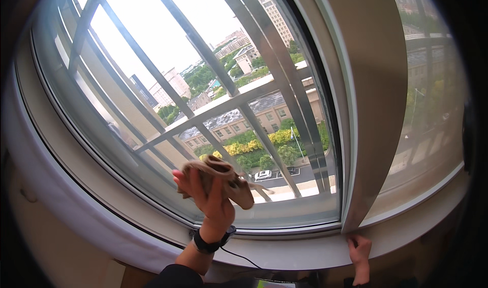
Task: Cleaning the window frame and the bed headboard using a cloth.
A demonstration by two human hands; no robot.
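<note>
My left hand [211,196] holds a crumpled brown cloth [225,177] up against or close in front of the window pane [274,212], near its lower part. The fingers are spread over the cloth, and a dark watch or band [207,244] with a thin black cable is at the wrist. At the lower right, my right hand [359,248] rests at the windowsill [297,252], by the foot of the window's upright frame. Its fingers are curled; whether they hold anything is not visible.
Metal bars [263,143] stand outside the glass, with buildings, trees and a parked white car [263,175] far below. A screened window part [419,97] is at the right. Pale fabric [95,227] runs along the lower left, and dark objects lie at the bottom edge.
</note>
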